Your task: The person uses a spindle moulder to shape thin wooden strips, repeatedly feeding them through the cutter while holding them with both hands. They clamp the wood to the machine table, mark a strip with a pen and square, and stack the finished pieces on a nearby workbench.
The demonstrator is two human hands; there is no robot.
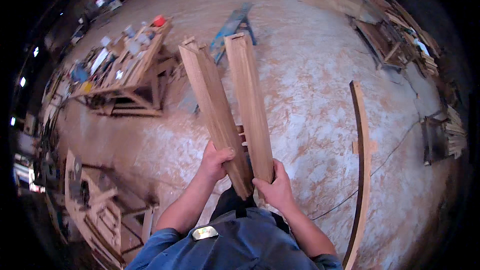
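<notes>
My left hand (217,162) is wrapped around the lower part of a wooden post (209,92), its thumb lying across the near face. A second wooden post (250,95) is gripped near its lower end by my right hand (276,188), with the thumb on top. Both posts point away from me, tilted slightly left, and their far ends stand apart. The far end of the left one looks notched. Small pale and brown pieces show in the narrow gap between them, too small to make out. The undersides of both posts and most of my fingers are hidden.
A wooden workbench (145,77) heaped with tools stands at the left. Beyond the posts is a blue sawhorse (234,24). A long wooden beam (364,170) runs along my right, near a dark cable (345,200). Wooden frames (107,205) lie lower left; a dark table (380,42) is far right.
</notes>
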